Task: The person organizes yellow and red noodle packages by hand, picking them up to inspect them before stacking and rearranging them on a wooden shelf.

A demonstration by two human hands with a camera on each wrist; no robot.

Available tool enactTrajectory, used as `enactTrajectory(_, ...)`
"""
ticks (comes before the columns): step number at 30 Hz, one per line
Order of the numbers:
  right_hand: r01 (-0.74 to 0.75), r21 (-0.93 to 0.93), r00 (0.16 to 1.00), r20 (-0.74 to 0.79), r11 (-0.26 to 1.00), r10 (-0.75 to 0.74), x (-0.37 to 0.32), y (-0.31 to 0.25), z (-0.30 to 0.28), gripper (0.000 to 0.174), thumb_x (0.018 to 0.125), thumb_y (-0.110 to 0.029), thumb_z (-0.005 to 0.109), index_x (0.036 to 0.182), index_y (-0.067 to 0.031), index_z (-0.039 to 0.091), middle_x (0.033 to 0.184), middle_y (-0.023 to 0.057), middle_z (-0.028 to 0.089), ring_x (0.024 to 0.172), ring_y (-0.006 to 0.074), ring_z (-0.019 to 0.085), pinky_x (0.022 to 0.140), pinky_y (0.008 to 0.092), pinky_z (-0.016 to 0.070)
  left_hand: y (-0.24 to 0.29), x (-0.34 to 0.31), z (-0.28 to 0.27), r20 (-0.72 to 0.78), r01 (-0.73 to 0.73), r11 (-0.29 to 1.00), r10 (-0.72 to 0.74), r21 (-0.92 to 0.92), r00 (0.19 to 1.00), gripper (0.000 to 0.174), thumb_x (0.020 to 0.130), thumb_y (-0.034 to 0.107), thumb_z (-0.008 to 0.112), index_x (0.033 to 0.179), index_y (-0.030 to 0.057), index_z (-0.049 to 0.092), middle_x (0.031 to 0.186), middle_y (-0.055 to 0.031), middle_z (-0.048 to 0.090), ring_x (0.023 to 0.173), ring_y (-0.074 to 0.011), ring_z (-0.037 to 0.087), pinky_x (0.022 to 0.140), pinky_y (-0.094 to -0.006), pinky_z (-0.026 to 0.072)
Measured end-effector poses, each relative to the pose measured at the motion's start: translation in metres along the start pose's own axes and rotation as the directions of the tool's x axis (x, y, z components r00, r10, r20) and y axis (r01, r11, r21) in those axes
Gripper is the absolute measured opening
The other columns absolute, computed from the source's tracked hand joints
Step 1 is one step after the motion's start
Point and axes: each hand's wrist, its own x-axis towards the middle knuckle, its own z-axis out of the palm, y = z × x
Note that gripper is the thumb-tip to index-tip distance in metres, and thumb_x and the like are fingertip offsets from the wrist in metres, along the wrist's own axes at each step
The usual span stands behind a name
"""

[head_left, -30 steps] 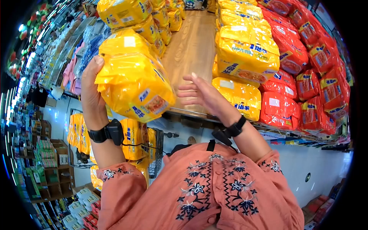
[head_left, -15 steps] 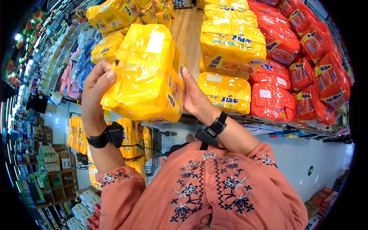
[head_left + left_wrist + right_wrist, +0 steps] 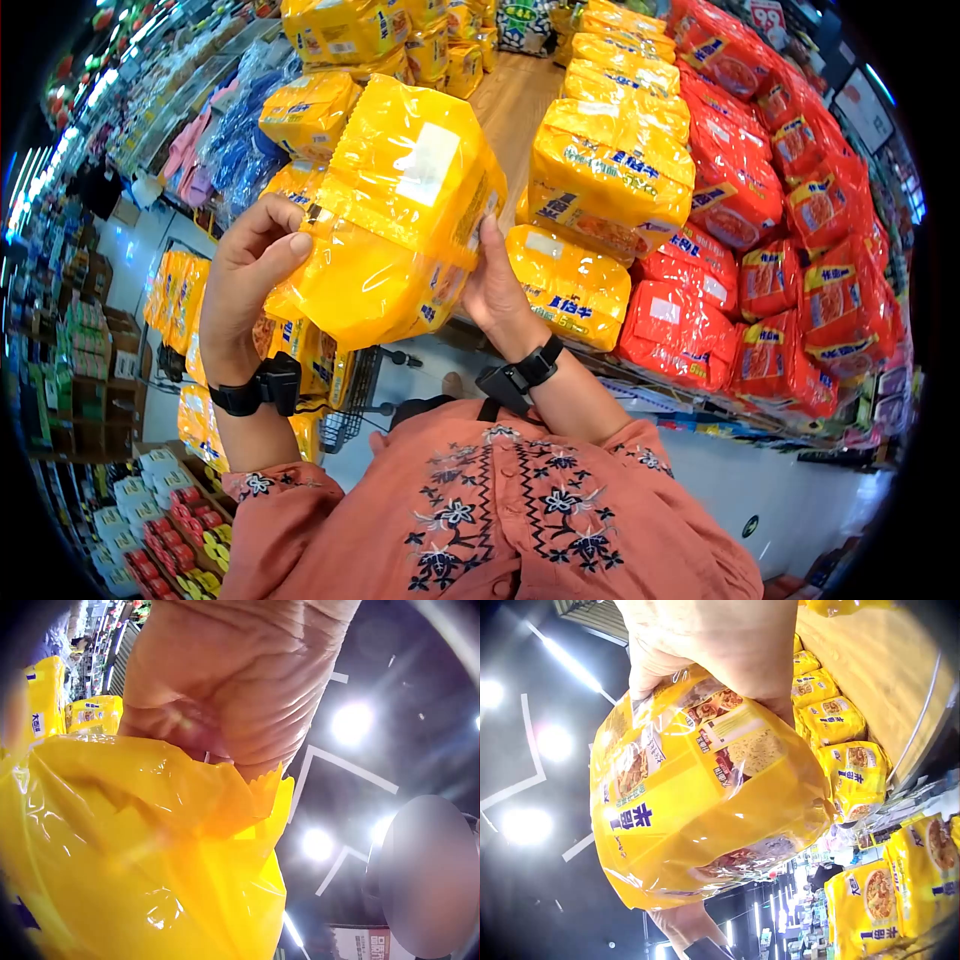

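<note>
Both hands hold a yellow instant noodle multipack [image 3: 385, 270] in front of the chest, tilted, with a white label on its upper face. My left hand [image 3: 245, 280] pinches the crimped wrapper end between thumb and fingers; in the left wrist view the curled fingers lie mostly hidden behind the yellow plastic [image 3: 150, 847]. Against the pack's right side, my right hand [image 3: 500, 295] grips with the thumb up and the other fingers hidden behind it. Printed noodle pictures show on the multipack [image 3: 705, 802] in the right wrist view.
On the wooden table [image 3: 510, 100], yellow noodle packs [image 3: 610, 170] are stacked in front, with red packs [image 3: 730, 190] to their right. More yellow packs [image 3: 345, 30] stand at the back left. Below left is a wire cart [image 3: 352, 400] with several yellow packs.
My right hand came in from the right and took hold of the multipack's side. The pack turned so its labelled face shows more, while my left hand kept its hold.
</note>
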Motion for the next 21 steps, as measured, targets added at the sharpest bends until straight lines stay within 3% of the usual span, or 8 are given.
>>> enactTrajectory(5, -0.031, 0.113, 0.997, 0.071, 0.993, 0.023, 0.001, 0.001, -0.008, 0.065, 0.098, -0.047, 0.063, 0.149, -0.0132, 0.042, 0.148, 0.0082, 0.051, 0.137, 0.0219, 0.048, 0.115, 0.0415, 0.041, 0.012, -0.012, 0.008, 0.002, -0.004, 1.0, 0.004, -0.01, 1.0, 0.014, 0.091, 0.011, 0.069, 0.1, 0.0074, 0.058, 0.096, 0.0051, 0.057, 0.087, -0.003, 0.055, 0.079, -0.0202, 0.044)
enactTrajectory(21, 0.063, 0.067, 0.993, 0.096, 0.996, -0.07, -0.019, -0.032, 0.007, 0.066, 0.096, -0.046, 0.067, 0.148, -0.0122, 0.044, 0.146, 0.007, 0.054, 0.135, 0.0208, 0.05, 0.114, 0.0401, 0.041, 0.034, -0.022, 0.038, 0.013, -0.108, 0.994, 0.108, 0.009, 0.994, 0.012, 0.093, 0.01, 0.068, 0.098, 0.0057, 0.058, 0.095, 0.0049, 0.055, 0.086, -0.0022, 0.053, 0.076, -0.0188, 0.0424)
